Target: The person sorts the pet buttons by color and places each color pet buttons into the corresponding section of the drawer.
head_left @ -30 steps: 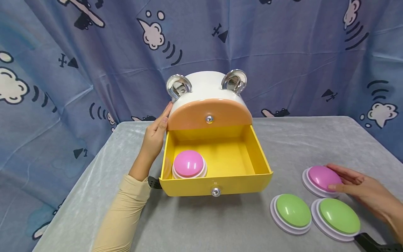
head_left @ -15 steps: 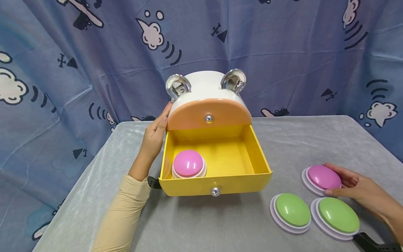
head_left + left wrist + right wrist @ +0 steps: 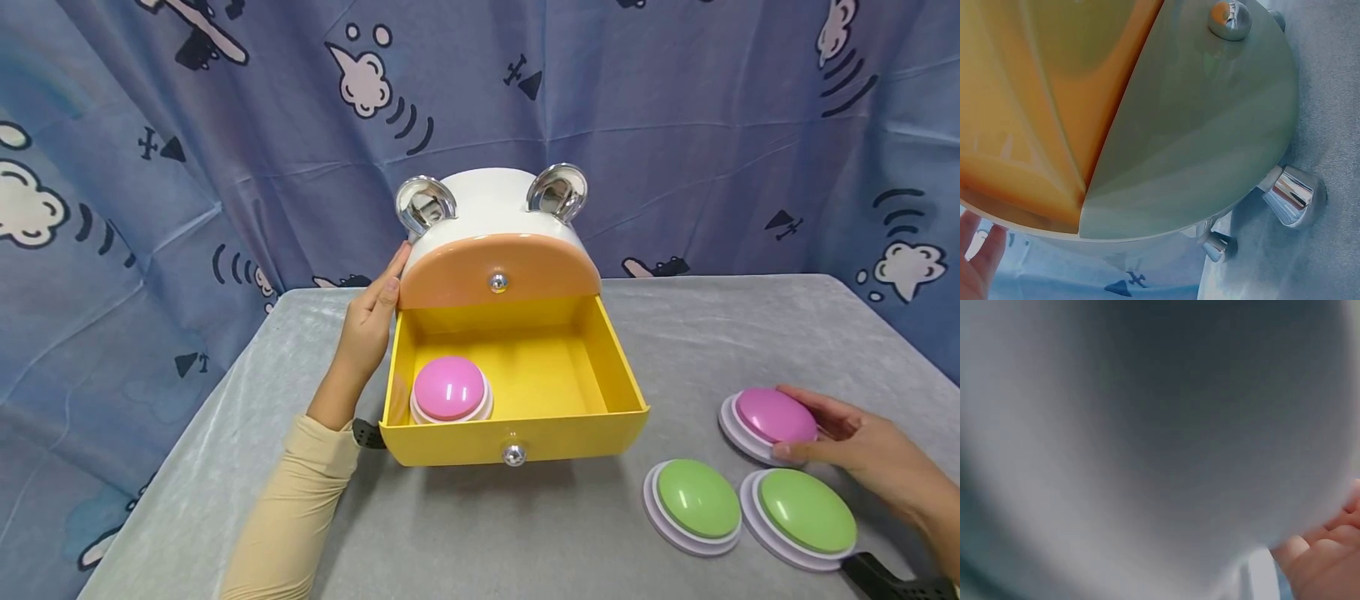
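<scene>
A round white box (image 3: 491, 200) with silver ears stands at the back of the table, its yellow drawer (image 3: 517, 442) pulled out. My left hand (image 3: 367, 321) rests against the box's left side, fingers straight, thumb at its front edge. A pink buzzer button (image 3: 448, 388) sits in the drawer's front left corner. At the right, my right hand (image 3: 870, 446) grips a second pink buzzer button (image 3: 775, 415) between thumb and fingers, its white base tipped slightly. In the right wrist view a blurred grey round shape (image 3: 1166, 456) hides most of the scene; my fingers (image 3: 1329, 556) show at its lower right.
Two green buzzer buttons (image 3: 699, 498) (image 3: 806, 510) lie on the grey table (image 3: 525, 533), close to my right hand. Below the yellow drawer, the left wrist view shows a grey-green semicircular front (image 3: 1197, 125) with a knob and silver feet (image 3: 1294, 195). A patterned blue curtain (image 3: 637, 167) hangs behind.
The pink buzzer button under my right hand has tilted and risen slightly, and the hand has shifted a little with it. My left hand and the box have stayed in place.
</scene>
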Demonstrator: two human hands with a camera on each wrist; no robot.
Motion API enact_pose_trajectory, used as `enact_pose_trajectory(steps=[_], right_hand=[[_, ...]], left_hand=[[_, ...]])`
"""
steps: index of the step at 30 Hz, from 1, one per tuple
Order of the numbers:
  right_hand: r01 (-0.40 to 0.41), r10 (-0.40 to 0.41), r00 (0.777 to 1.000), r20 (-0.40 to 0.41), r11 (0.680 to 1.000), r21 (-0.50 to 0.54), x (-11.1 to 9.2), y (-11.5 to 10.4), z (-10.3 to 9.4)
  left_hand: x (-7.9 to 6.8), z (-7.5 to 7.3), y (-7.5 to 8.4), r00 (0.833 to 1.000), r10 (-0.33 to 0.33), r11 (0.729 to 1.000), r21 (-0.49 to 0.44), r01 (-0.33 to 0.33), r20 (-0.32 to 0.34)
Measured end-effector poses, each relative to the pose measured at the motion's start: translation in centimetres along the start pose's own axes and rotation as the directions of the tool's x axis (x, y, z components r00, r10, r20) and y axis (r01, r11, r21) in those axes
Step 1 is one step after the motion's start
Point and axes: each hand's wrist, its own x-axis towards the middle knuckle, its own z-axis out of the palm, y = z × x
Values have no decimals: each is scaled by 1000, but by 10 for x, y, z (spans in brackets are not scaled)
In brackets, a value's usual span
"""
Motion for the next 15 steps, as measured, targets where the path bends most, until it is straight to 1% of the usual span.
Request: enact_pose_trajectory(steps=[5,9,12,15], right_hand=[[-6,5,998,-61,1000,-23,-9,-12,1],[15,-17,996,-87,999,-31,-18,-32,2],[73,-72,991,-110,997,-3,-25,-45,2],[176,-164,977,-138,981,82,-30,-56,2]], left_hand=[[0,0,0,1000,5,1000,9,-5,0],[1,0,-1,1000,8,1000,14,-8,-1],[1,0,-1,1000,6,1000,12,-6,-3],[1,0,-2,1000,8,1000,13,-8,-7]])
